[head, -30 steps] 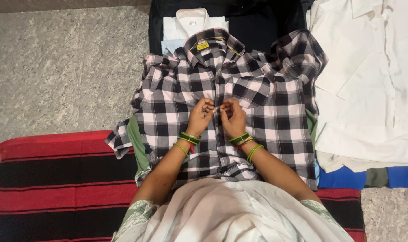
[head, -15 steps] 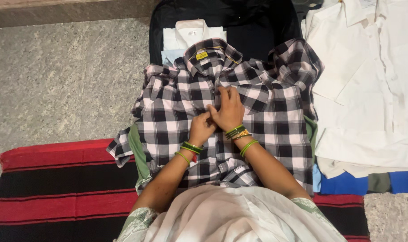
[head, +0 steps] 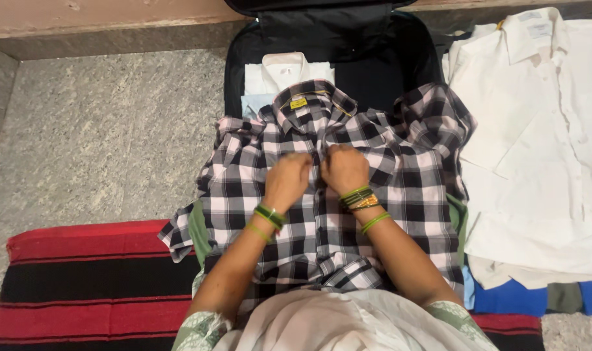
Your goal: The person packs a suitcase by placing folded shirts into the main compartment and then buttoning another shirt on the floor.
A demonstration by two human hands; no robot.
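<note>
A speckled grey stone floor point(head: 107, 130) fills the left of the view, and a red-and-black striped mat point(head: 81, 286) is laid across its near edge. At the top, an open black suitcase point(head: 400, 65) is seen, with a folded white shirt point(head: 284, 70) lying inside it at the left. To the right, a spread white shirt point(head: 536, 149) is laid over a pile in which blue and green cloth shows at the bottom edge.

The black, white and pink checked shirt point(head: 244, 188) is spread face-up directly ahead of the person, partly over the mat and partly over the suitcase's near edge. Its long axis runs straight away from the body, collar point(head: 315, 101) at the far end (a small yellow label is sewn inside it) and hem near the lap. The button placket runs down the middle, between the two forearms.

Both hands are set on that placket, just below the collar and close together, almost touching. The left hand point(head: 288, 179) is curled narrowly with its knuckles up, pinching at the cloth on its side of the placket; the right hand point(head: 344, 168) is likewise closed small on the opposite edge. What exactly lies between the fingertips cannot be told, since they are hidden under the knuckles. Neither hand is clearly the nearer: the seam is met by both evenly. Green bangles point(head: 359, 198) are worn on both wrists.
</note>
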